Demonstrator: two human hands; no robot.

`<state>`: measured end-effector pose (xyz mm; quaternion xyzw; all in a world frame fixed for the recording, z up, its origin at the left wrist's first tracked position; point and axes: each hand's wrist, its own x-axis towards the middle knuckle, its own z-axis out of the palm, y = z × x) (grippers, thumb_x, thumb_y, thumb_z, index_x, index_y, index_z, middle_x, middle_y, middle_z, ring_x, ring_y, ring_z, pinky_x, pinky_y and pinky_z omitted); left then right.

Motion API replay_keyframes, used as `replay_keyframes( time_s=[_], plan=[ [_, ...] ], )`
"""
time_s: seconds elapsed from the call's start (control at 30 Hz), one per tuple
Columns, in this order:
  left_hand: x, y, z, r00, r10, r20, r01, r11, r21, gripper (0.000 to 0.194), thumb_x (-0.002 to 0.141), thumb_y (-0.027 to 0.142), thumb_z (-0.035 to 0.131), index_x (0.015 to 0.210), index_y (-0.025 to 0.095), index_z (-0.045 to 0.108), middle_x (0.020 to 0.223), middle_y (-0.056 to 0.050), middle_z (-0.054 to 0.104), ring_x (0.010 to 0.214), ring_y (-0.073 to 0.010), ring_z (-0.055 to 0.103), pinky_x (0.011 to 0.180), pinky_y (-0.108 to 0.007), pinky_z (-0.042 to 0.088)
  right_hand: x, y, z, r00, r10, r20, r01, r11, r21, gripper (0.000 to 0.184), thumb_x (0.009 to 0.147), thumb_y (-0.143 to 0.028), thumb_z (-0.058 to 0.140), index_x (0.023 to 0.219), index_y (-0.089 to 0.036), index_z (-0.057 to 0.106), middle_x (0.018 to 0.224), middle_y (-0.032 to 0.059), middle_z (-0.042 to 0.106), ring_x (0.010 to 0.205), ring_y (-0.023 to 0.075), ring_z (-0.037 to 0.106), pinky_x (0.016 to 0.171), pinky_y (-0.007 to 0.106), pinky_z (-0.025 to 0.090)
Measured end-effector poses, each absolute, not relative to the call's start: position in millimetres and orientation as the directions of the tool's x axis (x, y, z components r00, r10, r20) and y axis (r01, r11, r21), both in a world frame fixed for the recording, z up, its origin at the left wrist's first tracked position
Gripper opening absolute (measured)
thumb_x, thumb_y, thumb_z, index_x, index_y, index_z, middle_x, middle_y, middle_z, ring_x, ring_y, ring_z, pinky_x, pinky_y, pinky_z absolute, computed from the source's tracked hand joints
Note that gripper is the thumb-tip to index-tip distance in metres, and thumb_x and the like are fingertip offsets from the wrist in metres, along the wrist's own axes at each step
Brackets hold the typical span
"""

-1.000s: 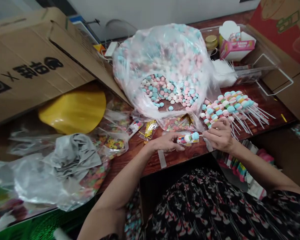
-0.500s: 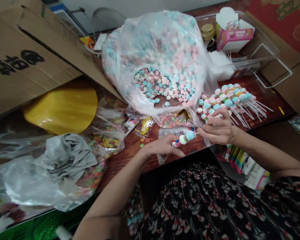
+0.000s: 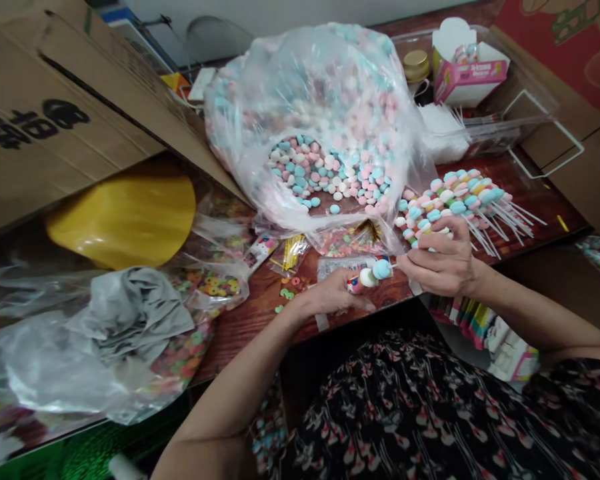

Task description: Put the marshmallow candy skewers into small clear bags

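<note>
Reaching forward from the near side with both arms bare, elbows spread wide to left and right. Grasping a candy skewer (image 3: 375, 272) in the left hand (image 3: 337, 291), with fingers curled round its left end and thumb stretched out on the near side. Pinching the white stick at its right end with the fingertips of the right hand (image 3: 443, 263), with palm turned down and knuckles bent. Held, between both hands, above the near edge of a reddish-brown wooden table (image 3: 250, 303). Heaped just beyond the right hand, with sticks pointing right: a pile of finished skewers (image 3: 455, 197). Spread at far centre: a large clear bag (image 3: 325, 80) of pink, blue and white candies. Set at far right: a clear tray (image 3: 510, 133) with a pink box (image 3: 470, 83). Crowded along the left: a cardboard box (image 3: 25, 113), a yellow sheet (image 3: 125, 220) and a grey cloth (image 3: 135, 307). Closed off behind by a pale wall (image 3: 305, 10).
</note>
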<state>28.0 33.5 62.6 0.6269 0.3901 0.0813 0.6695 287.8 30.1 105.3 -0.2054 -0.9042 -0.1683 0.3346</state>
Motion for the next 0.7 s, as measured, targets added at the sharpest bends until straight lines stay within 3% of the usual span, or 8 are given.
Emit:
replay_keyframes(
  time_s=[0.23, 0.47, 0.6, 0.7],
  plan=[
    [26.1, 28.8, 58.6, 0.674, 0.581, -0.457, 0.366, 0.275, 0.889, 0.036, 0.057, 0.035, 0.082, 0.068, 0.015, 0.054, 0.061, 0.007, 0.039, 0.061, -0.0089, 0.035, 0.060, -0.023, 0.031, 292.8, 37.5, 100.6, -0.735, 0.189, 0.651, 0.422, 0.879, 0.222, 0.013, 0.086, -0.016, 0.063, 0.093, -0.026, 0.065, 0.087, -0.0061, 0.070, 0.093, 0.0135, 0.056, 0.090, 0.042, 0.036],
    [30.1, 28.2, 54.4, 0.642, 0.606, -0.469, 0.330, 0.335, 0.883, 0.037, 0.055, 0.034, 0.082, 0.072, 0.015, 0.055, 0.064, 0.007, 0.042, 0.061, -0.0087, 0.036, 0.061, -0.022, 0.033, 290.7, 42.7, 102.9, -0.799, 0.085, 0.596, 0.291, 0.921, 0.259, 0.011, 0.084, -0.014, 0.066, 0.090, -0.023, 0.066, 0.084, -0.0026, 0.067, 0.097, 0.0161, 0.053, 0.089, 0.043, 0.034],
    [33.0, 28.7, 52.0, 0.585, 0.706, -0.399, 0.414, 0.163, 0.896, 0.033, 0.058, 0.035, 0.079, 0.069, 0.016, 0.055, 0.064, 0.006, 0.043, 0.062, -0.0099, 0.037, 0.061, -0.022, 0.033, 281.3, 44.3, 101.8, -0.784, 0.283, 0.553, 0.428, 0.891, 0.150, 0.014, 0.088, -0.015, 0.053, 0.081, -0.022, 0.063, 0.068, -0.0043, 0.061, 0.077, 0.0141, 0.048, 0.086, 0.041, 0.029],
    [32.8, 28.6, 48.8, 0.544, 0.763, -0.349, 0.580, -0.042, 0.813, 0.025, 0.063, 0.032, 0.076, 0.069, 0.016, 0.058, 0.063, 0.004, 0.046, 0.063, -0.0117, 0.039, 0.061, -0.022, 0.033, 273.7, 44.8, 98.8, -0.768, 0.450, 0.456, 0.526, 0.849, 0.047, 0.019, 0.087, -0.014, 0.049, 0.073, -0.020, 0.060, 0.061, -0.0036, 0.058, 0.067, 0.0132, 0.041, 0.083, 0.039, 0.025]
  ],
)
